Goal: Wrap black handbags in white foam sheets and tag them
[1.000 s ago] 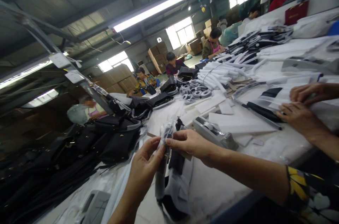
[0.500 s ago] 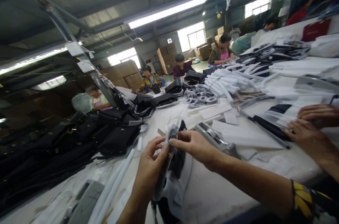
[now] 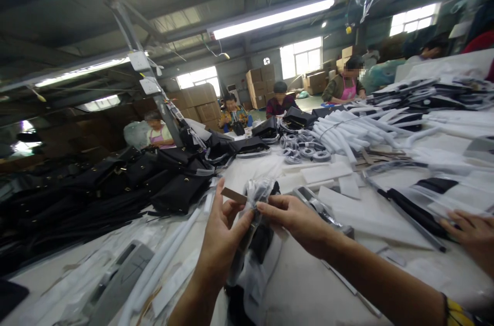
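Note:
A plastic-wrapped strap [image 3: 259,191], dark inside crinkled clear film, stands up between my two hands. My left hand [image 3: 227,225] pinches it from the left between thumb and fingers. A narrow brown strip [image 3: 234,195] sticks out between the raised left index finger and the film; I cannot tell what it is fixed to. From the right, my right hand [image 3: 287,213] is closed on the film with thumb and fingertips, almost touching the left thumb. Below hang black material and white foam wrapping [image 3: 252,277], partly hidden by the left wrist.
Black bags [image 3: 173,195] pile up at left. A grey tape dispenser [image 3: 119,274] and white foam tubes [image 3: 165,264] lie in front; another dispenser [image 3: 320,205] sits beyond my right hand. A co-worker's hand [image 3: 473,233] is at far right. Bundled white tubes [image 3: 339,130] lie farther back.
The view has swung left, so the scene sits farther right. The brown strip now shows more beside the left fingers, and the left index finger is raised. Both hands still grip the wrapped strap.

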`<action>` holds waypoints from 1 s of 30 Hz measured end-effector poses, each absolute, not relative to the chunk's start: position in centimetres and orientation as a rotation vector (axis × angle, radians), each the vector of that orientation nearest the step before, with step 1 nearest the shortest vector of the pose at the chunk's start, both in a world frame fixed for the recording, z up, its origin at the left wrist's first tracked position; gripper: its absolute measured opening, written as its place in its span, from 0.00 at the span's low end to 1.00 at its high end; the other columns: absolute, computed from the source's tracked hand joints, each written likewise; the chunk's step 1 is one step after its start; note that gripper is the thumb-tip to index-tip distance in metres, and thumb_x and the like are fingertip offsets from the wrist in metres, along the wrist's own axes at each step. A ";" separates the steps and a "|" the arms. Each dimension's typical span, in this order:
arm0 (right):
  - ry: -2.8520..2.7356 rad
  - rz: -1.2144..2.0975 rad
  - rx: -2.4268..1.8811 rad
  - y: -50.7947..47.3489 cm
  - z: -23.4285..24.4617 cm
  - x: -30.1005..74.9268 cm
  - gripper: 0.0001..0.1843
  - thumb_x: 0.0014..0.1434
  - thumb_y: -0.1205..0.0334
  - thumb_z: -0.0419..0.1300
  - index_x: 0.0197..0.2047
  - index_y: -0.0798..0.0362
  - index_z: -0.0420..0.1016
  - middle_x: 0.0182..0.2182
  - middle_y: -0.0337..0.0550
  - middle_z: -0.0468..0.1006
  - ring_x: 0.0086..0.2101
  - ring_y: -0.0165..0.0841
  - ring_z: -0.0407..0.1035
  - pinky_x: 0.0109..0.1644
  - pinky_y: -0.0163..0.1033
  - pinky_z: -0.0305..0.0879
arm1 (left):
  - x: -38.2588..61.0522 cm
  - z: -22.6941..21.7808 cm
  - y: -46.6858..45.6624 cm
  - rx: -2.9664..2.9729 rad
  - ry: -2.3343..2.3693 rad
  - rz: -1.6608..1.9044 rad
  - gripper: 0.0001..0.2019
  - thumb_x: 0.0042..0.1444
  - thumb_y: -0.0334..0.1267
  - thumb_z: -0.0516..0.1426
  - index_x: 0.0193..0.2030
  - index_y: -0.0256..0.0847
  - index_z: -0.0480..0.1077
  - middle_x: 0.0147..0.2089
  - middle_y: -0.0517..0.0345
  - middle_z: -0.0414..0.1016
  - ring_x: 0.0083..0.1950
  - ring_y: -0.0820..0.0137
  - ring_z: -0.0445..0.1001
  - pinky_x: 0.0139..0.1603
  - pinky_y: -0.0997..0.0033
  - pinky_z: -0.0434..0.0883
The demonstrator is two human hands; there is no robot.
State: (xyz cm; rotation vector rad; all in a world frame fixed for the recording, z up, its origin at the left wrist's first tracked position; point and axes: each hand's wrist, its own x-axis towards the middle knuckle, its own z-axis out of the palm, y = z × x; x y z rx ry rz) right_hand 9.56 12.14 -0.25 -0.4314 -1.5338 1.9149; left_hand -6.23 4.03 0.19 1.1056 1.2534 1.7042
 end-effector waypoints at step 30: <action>-1.307 1.578 -0.390 8.4 -2.4 6.1 0.20 0.59 0.46 0.66 0.47 0.52 0.76 0.39 0.44 0.80 0.43 0.39 0.74 0.51 0.40 0.69 | -5.5 -0.1 1.9 1.439 1.632 1.827 0.19 0.56 0.48 0.63 0.51 0.42 0.75 0.51 0.48 0.79 0.53 0.54 0.77 0.56 0.58 0.72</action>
